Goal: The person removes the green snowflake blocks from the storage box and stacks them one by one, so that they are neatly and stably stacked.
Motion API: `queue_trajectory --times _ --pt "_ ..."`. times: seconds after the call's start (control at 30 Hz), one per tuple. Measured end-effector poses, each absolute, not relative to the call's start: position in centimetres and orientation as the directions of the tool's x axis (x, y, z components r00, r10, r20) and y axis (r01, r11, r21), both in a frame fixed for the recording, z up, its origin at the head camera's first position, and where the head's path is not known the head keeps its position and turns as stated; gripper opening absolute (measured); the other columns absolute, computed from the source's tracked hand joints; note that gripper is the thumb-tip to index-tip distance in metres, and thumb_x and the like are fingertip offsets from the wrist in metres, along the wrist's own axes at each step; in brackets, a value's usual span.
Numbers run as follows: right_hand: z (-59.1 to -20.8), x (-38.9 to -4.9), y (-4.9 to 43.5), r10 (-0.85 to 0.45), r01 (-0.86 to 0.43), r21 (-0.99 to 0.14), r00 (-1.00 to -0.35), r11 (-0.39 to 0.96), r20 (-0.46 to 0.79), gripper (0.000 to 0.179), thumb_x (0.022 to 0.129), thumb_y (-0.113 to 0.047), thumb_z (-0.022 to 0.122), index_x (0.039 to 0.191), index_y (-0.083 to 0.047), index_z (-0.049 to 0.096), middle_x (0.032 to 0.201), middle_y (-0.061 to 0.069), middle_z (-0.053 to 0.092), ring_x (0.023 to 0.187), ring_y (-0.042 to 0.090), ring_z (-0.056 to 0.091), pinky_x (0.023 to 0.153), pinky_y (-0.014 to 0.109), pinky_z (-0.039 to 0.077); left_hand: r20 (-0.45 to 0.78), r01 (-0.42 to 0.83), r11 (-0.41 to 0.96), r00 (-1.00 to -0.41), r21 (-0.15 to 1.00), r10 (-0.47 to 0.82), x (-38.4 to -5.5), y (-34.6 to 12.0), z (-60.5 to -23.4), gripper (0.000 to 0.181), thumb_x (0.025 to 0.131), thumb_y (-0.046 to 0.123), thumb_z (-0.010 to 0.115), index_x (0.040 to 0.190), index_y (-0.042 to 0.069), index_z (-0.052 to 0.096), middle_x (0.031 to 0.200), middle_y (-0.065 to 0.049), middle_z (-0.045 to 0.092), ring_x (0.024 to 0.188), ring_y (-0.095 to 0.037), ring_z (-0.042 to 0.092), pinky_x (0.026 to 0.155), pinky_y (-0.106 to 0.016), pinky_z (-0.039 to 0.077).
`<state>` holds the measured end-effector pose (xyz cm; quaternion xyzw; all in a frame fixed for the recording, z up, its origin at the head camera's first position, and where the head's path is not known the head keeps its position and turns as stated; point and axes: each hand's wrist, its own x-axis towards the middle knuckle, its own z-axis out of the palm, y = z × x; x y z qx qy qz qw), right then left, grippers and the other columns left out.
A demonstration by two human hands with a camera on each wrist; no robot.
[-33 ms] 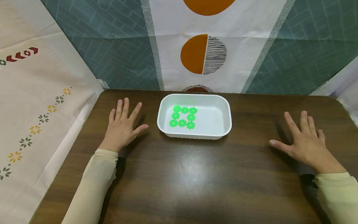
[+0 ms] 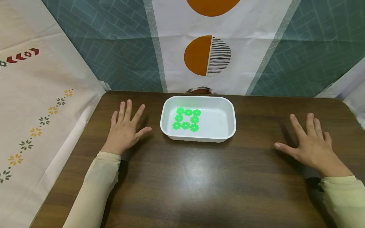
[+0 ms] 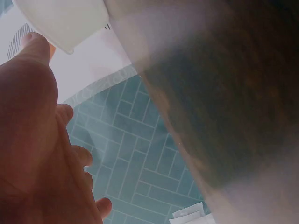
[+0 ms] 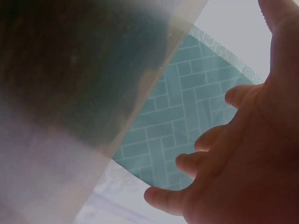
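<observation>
A white rectangular plastic tray [image 2: 218, 123] sits near the far edge of the table. In its left half lie several bright green flower-shaped pieces [image 2: 185, 125], arranged as a small square outline. To the left of the tray, my left hand [image 2: 121, 134] is palm down with its fingers spread, holding nothing. My right hand [image 2: 313, 147] is farther off on the tray's right side, fingers also spread and free of any object. A corner of the tray [image 3: 70, 23] shows beyond the thumb in the left wrist view. Only the right hand [image 4: 238, 158] and the surroundings appear in the right wrist view.
The dark brown wooden table [image 2: 194, 190] has rounded far corners. Behind it hangs a teal and white cloth [image 2: 171, 41] with orange circles. A cream cloth [image 2: 37, 104] with printed flowers borders the left side, and white fabric [image 2: 356, 91] borders the right.
</observation>
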<state>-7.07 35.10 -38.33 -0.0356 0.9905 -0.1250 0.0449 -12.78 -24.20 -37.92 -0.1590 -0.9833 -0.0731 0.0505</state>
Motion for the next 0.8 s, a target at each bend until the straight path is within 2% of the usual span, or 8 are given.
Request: queue_trajectory --times 0.37,0.5,0.8 --pt "-38.1 -6.8 35.1 -0.099 -0.07 -0.264 -0.99 0.962 -0.096 0.111 0.092 -0.063 0.063 0.162 -0.017 -0.011 0.157 0.031 -0.028 0.143 0.053 -0.02 0.098 0.083 0.002 0.117 0.337 0.93 -0.94 0.145 0.322 -12.6 -24.1 -37.9 0.088 0.097 0.067 0.049 0.164 0.027 0.01 0.166 -0.019 -0.008 0.151 -0.031 -0.015 0.115 -0.064 0.003" --pt "-38.0 -6.8 35.2 -0.102 -0.068 -0.283 -0.989 0.957 -0.109 0.11 0.093 -0.061 0.063 0.161 -0.016 -0.011 0.156 0.032 -0.028 0.142 0.055 -0.019 0.098 0.083 0.003 0.12 0.356 0.916 -0.933 0.184 0.339 -12.6 -23.8 -37.8 0.086 0.098 0.066 0.048 0.164 0.027 0.01 0.166 -0.019 -0.007 0.151 -0.031 -0.014 0.115 -0.064 0.003" --pt "-37.5 -7.1 35.1 -0.122 -0.097 -0.372 -0.992 0.923 -0.043 0.104 0.095 -0.053 0.065 0.163 -0.015 -0.003 0.16 0.032 -0.018 0.146 0.053 -0.012 0.098 0.082 0.008 0.1 0.374 0.839 -0.926 0.395 0.365 -12.9 -23.1 -37.3 0.091 0.097 0.069 0.046 0.164 0.028 0.002 0.168 -0.014 -0.007 0.152 -0.03 -0.011 0.113 -0.067 0.005"
